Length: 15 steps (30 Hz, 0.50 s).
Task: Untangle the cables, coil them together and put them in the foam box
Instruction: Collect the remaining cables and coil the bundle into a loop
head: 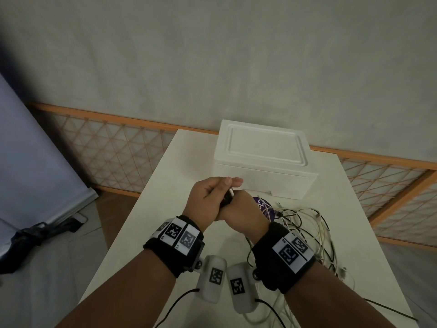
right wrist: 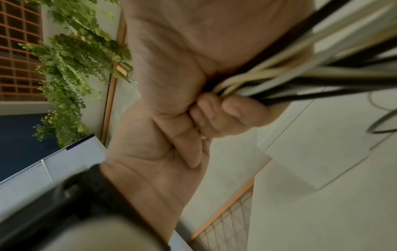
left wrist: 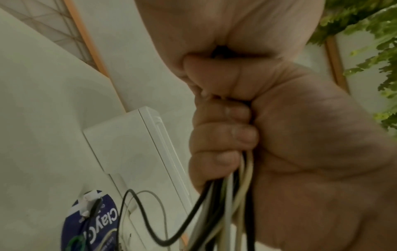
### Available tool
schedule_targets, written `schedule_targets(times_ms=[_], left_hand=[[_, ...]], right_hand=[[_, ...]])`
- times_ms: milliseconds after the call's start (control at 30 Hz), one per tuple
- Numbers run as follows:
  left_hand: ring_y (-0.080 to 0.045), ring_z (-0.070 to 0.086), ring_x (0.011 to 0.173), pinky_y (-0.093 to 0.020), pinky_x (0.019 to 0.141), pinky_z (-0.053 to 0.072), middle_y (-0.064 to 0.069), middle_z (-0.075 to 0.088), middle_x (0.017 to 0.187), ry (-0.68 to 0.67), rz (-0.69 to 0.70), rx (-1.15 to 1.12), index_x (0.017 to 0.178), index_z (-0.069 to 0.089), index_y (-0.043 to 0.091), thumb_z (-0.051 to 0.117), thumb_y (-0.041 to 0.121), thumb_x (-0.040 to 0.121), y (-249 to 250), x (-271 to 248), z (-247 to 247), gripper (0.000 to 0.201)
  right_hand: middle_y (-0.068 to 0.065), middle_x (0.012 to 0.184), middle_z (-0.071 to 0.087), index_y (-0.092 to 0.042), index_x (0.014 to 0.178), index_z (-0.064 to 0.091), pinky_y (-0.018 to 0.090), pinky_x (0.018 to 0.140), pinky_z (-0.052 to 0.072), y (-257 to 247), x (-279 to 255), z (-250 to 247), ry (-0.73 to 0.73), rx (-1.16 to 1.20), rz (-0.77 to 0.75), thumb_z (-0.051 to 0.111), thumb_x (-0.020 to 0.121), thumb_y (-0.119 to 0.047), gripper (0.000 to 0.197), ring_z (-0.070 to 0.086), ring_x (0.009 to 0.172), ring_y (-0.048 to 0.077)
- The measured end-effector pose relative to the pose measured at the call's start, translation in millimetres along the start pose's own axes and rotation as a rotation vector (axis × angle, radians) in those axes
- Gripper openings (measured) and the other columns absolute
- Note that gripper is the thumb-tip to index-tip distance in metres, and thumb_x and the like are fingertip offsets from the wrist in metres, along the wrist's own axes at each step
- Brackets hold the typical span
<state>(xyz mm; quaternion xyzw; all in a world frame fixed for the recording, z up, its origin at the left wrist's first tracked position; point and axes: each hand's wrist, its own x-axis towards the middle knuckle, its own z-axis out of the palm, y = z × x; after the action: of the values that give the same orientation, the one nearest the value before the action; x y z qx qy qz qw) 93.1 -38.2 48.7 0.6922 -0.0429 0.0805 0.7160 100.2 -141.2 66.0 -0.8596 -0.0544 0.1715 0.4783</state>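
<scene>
Both hands meet above the white table (head: 165, 185), in front of the closed white foam box (head: 262, 159). My right hand (head: 243, 213) is a fist round a bundle of black and white cables (left wrist: 225, 195), which leave below its little finger. In the right wrist view its fingers (right wrist: 227, 112) curl over the same cables (right wrist: 300, 71). My left hand (head: 230, 184) sits on top and pinches the bundle's upper ends between thumb and forefinger. The rest of the cables (head: 307, 233) lie in a loose tangle on the table at the right.
A purple round lid (head: 262, 207) with a black cable across it lies between the box and the tangle. An orange lattice fence (head: 118, 157) runs behind the table. A pale sheet (head: 35, 162) and a black item (head: 35, 235) are on the floor at left.
</scene>
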Motion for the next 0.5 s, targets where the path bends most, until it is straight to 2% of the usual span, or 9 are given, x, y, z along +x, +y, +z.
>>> schedule_targets(times_ms=[67,100,167,233,300,367,433,500], left_hand=[[-0.015,0.066,0.107,-0.03,0.096,0.048,-0.002,0.074,0.105,-0.039,-0.042,-0.089,0.085,0.077,0.015,0.043,0.042,0.096,2,3,-3,0.045],[-0.018,0.064,0.112,-0.033,0.098,0.046,-0.004,0.073,0.111,-0.074,-0.075,-0.197,0.089,0.078,0.017,0.04,0.051,0.092,1,5,-6,0.051],[-0.025,0.057,0.123,-0.041,0.103,0.043,-0.003,0.062,0.132,-0.187,-0.144,-0.52,0.113,0.071,0.024,0.049,0.067,0.079,0,10,-15,0.059],[-0.024,0.052,0.128,-0.041,0.105,0.044,0.002,0.047,0.147,-0.276,-0.18,-0.629,0.134,0.051,0.034,0.069,0.074,0.06,-6,16,-24,0.086],[-0.017,0.053,0.127,-0.034,0.099,0.047,-0.003,0.041,0.151,-0.324,-0.198,-0.506,0.138,0.041,0.032,0.086,0.063,0.047,-12,16,-27,0.106],[-0.013,0.052,0.127,-0.031,0.094,0.049,-0.009,0.043,0.147,-0.425,-0.181,-0.352,0.14,0.033,0.025,0.095,0.044,0.043,-19,10,-26,0.116],[-0.012,0.051,0.128,-0.03,0.09,0.05,-0.006,0.048,0.141,-0.488,-0.164,-0.32,0.14,0.029,0.023,0.095,0.034,0.044,-22,2,-23,0.117],[-0.015,0.052,0.128,-0.03,0.089,0.051,-0.008,0.057,0.133,-0.458,-0.153,-0.376,0.14,0.03,0.023,0.095,0.03,0.046,-20,-2,-19,0.115]], right_hand=[[0.002,0.067,0.063,-0.011,0.066,0.061,0.03,0.061,0.047,0,0,1,0.008,0.009,0.005,0.073,0.068,-0.005,0.013,0.06,0.064,0.017],[0.002,0.066,0.061,-0.01,0.067,0.06,0.03,0.06,0.045,0,0,0,0.015,0.004,-0.006,0.073,0.067,-0.005,0.014,0.058,0.062,0.017],[0.0,0.059,0.053,-0.007,0.063,0.055,0.027,0.055,0.038,0,0,-4,0.018,-0.003,-0.026,0.072,0.065,-0.002,0.018,0.049,0.055,0.015],[-0.001,0.055,0.046,-0.004,0.062,0.052,0.024,0.049,0.032,1,0,-10,0.022,-0.011,-0.051,0.07,0.066,0.0,0.019,0.041,0.052,0.015],[-0.003,0.053,0.045,-0.009,0.062,0.051,0.022,0.047,0.031,-2,-3,-15,0.005,-0.028,-0.098,0.068,0.07,-0.001,0.021,0.039,0.049,0.013],[-0.006,0.057,0.051,-0.013,0.068,0.057,0.022,0.052,0.038,-4,-5,-17,-0.072,-0.035,-0.18,0.066,0.075,-0.004,0.014,0.045,0.051,0.006],[-0.009,0.056,0.051,-0.012,0.072,0.06,0.018,0.049,0.038,-4,-7,-17,-0.17,-0.006,-0.228,0.063,0.073,-0.005,0.008,0.045,0.05,0.0],[-0.008,0.057,0.047,-0.009,0.075,0.059,0.021,0.049,0.035,1,-8,-16,-0.238,0.042,-0.241,0.056,0.064,-0.005,0.012,0.042,0.052,0.003]])
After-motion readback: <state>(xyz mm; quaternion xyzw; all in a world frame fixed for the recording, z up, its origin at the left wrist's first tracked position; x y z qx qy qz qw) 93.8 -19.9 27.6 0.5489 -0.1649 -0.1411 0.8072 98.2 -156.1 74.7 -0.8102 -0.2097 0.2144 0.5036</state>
